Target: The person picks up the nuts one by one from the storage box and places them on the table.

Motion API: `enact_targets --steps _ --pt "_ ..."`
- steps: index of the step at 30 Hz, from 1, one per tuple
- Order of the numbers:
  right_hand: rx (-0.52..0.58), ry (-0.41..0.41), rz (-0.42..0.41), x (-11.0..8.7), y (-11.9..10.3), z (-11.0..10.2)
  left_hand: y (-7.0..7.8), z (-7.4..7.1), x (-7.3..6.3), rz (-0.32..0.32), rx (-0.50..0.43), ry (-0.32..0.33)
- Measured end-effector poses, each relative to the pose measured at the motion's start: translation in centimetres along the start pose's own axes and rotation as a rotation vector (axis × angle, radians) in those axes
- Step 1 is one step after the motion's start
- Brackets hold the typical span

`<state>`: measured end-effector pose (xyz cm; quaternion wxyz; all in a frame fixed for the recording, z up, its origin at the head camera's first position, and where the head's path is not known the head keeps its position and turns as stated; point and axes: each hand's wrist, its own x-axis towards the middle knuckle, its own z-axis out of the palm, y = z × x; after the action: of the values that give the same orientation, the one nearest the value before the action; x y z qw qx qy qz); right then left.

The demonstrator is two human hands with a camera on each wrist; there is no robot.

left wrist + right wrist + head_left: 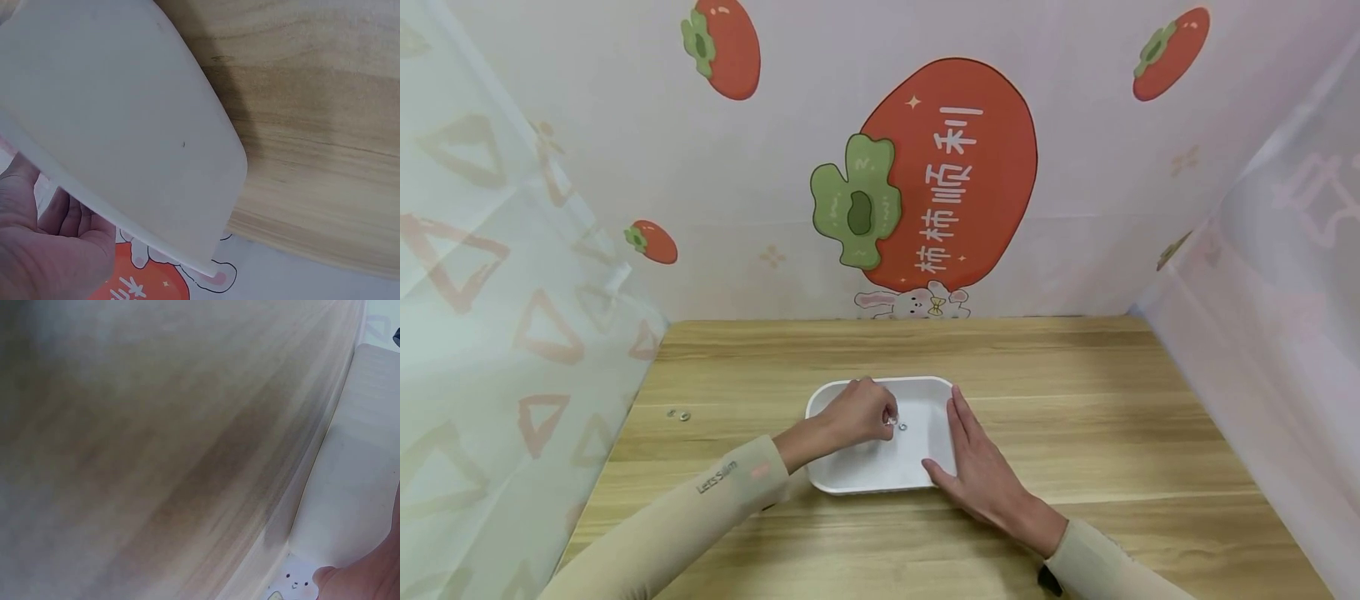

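Note:
A white tray [917, 467] with rounded corners lies on the wooden table. My left hand [857, 412] reaches over it with curled fingers and pinches a small shiny piece [891, 421], mostly covered by the fingertips. Just right of those fingertips, a small shiny ring-like piece [903, 427] sits on the tray floor. My right hand [988, 475] rests at the tray's right end, its straight fingers along the outer side and its thumb over the near rim. From the left wrist, the tray's side [125, 112] hides part of the left hand [56, 244].
Two small shiny ring-like pieces lie on the table to the left, one a bright ring [685, 416] and one fainter piece [672, 412]. A printed cloth wall [760, 275] with red fruit rises behind the table [1075, 400], and pale sheets hang on both sides.

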<state>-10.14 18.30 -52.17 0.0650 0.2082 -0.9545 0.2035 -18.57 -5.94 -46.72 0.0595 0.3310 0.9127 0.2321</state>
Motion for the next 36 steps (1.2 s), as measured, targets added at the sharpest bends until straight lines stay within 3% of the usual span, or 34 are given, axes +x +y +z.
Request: enact_targets --steps 17,25,36 --pt "0.003 0.010 -0.009 0.0 0.0 -0.1 -0.1 -1.1 -1.8 -0.078 -0.182 0.185" --pt "0.008 0.004 -0.004 0.0 -0.1 -0.2 -0.3 -1.3 -2.8 -0.119 -0.325 0.262" --pt "0.001 -0.002 0.008 0.0 -0.2 -0.1 -0.5 -2.0 -4.2 -0.150 -0.461 0.319"
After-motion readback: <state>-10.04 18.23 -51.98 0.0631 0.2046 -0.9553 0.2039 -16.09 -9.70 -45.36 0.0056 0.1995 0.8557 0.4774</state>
